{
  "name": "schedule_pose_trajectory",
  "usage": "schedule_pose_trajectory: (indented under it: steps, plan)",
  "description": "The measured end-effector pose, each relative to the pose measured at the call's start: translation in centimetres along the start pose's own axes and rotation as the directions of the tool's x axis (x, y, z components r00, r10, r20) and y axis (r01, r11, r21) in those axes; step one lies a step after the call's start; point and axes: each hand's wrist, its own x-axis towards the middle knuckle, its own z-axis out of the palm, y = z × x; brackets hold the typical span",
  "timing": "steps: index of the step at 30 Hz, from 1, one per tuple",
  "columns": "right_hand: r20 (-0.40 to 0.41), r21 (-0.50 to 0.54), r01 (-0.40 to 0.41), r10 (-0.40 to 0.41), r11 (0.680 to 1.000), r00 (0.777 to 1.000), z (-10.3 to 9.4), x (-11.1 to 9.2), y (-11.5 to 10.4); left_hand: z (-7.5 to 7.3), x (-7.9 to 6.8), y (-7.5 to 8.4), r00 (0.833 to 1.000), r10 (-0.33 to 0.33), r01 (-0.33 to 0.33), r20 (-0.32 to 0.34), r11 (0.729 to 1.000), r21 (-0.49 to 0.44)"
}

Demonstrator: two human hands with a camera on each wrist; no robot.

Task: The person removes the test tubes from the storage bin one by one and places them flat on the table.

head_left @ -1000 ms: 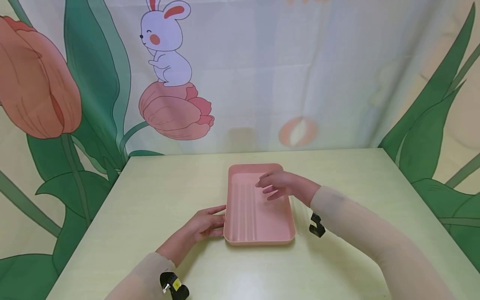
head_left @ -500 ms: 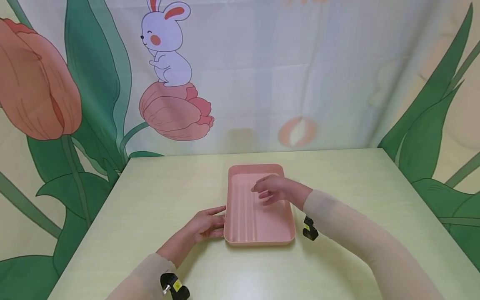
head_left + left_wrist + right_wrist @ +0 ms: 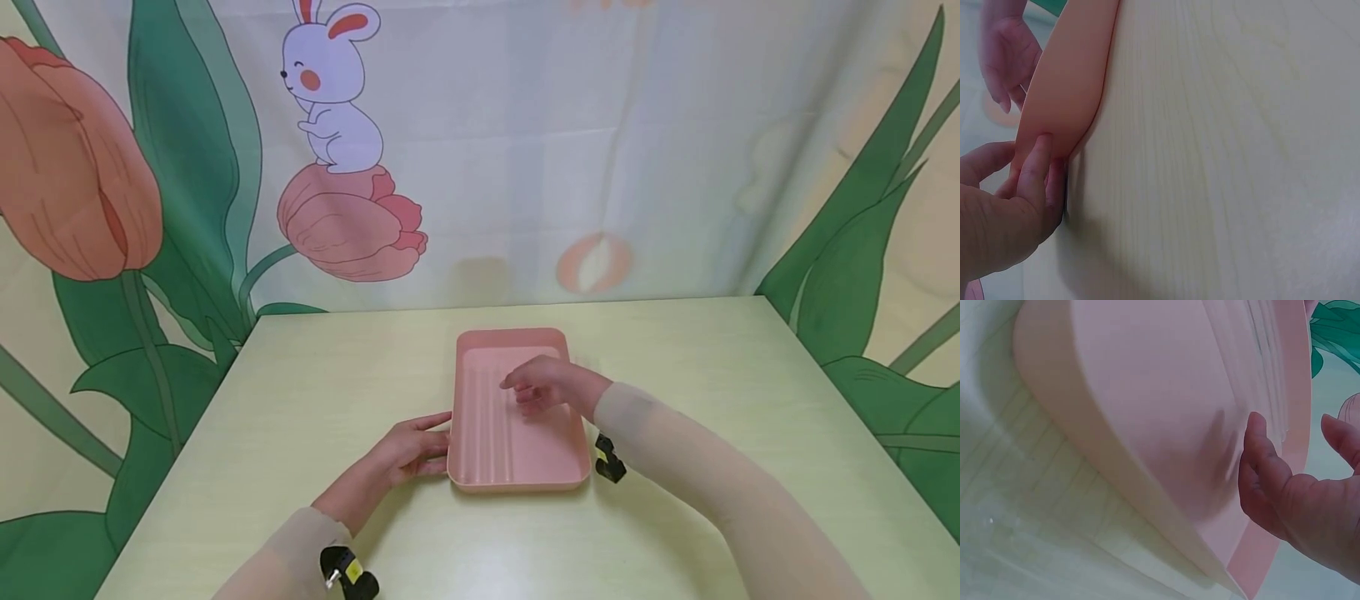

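A pink tray (image 3: 543,442) with raised ridges along its left half lies on the table, and nothing lies in it. My left hand (image 3: 405,454) touches the outside of its left wall. In the left wrist view, fingertips press on the tray's side wall (image 3: 1072,81) and do not wrap round it. Above the tray's middle hovers my right hand (image 3: 543,383), with fingers bent loosely and nothing held. The right wrist view shows its thumb apart from its fingers (image 3: 1263,456), over the tray floor, where a shadow falls.
The pale wooden table (image 3: 337,375) extends on every side of the tray. Behind it hangs a curtain (image 3: 510,150) printed with tulips and a rabbit. A black device (image 3: 348,573) is strapped at the left wrist, and another black device (image 3: 609,458) at the right.
My right hand has moved a little left and toward me over the tray, and its fingers have bent more. The left hand and the tray have stayed in place.
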Motion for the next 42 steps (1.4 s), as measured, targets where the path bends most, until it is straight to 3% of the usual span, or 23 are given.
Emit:
schedule_pose_trajectory:
  steps: [20,33,36,42]
  plan:
    - [-0.078,-0.057,-0.002,-0.002,0.998,0.997,1.7,1.2,0.7,0.2,0.0,0.0,1.0,-0.004,0.004,0.003,1.0,0.001]
    - [-0.163,-0.098,0.073,-0.088,0.993,0.983,2.7,1.0,1.0,0.2,0.1,0.1,1.0,0.004,-0.004,0.009,1.0,-0.003]
    - [-0.19,-0.15,0.091,-0.119,0.985,0.975,2.9,2.3,1.5,0.2,0.2,0.1,1.0,0.005,-0.004,0.01,1.0,-0.004]
    - [-0.159,-0.135,0.141,-0.162,0.981,0.974,0.9,14.3,6.3,0.1,0.2,0.0,1.0,0.003,-0.003,0.011,1.0,-0.01]
